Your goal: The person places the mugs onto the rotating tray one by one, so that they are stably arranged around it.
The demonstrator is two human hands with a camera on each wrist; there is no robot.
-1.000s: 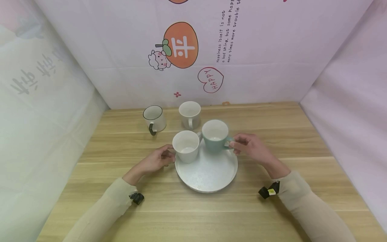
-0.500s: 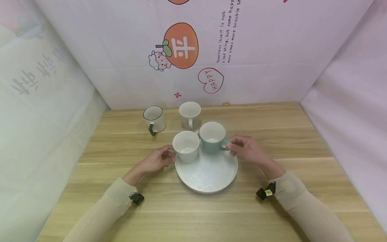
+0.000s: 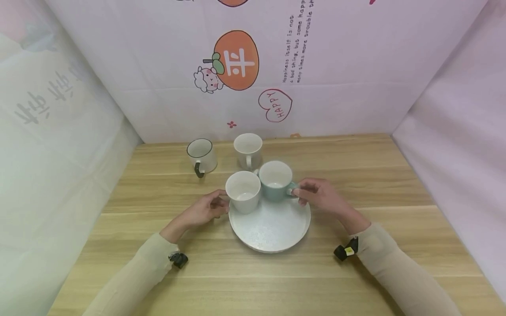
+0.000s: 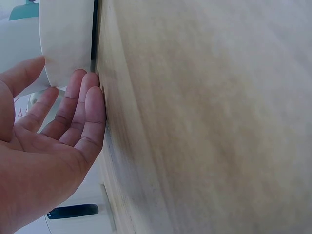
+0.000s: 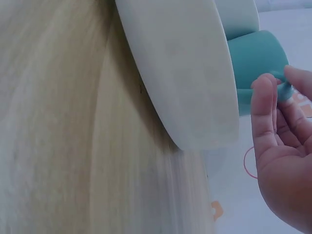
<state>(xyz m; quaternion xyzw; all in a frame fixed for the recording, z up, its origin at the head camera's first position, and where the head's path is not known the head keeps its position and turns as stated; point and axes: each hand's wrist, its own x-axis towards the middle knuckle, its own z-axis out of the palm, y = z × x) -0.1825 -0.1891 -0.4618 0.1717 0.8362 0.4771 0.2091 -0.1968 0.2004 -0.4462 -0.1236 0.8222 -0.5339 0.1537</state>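
A round white tray [image 3: 272, 235] lies on the wooden table. My left hand [image 3: 202, 210] stays at its left side; in the left wrist view, thumb and fingertips touch the tray's wall [image 4: 68, 39] with the fingers fairly straight. A white cup [image 3: 243, 197] stands on the tray's back left part. To its right, over the back of the tray, is a teal mug [image 3: 275, 191] with a white inside. My right hand [image 3: 326, 199] pinches that mug's handle [image 5: 282, 78] between thumb and fingers. The tray's rim hides the mug's base in the right wrist view.
Behind the tray stand a white enamel mug [image 3: 202, 158] with a dark rim and black handle, and a plain white cup [image 3: 248, 151]. A printed white cloth [image 3: 336, 96] hangs at the table's back edge, with more cloth on both sides.
My right hand has moved the teal mug left and slightly toward me, closer to the white cup on the tray. The left hand has stayed at the tray's side.
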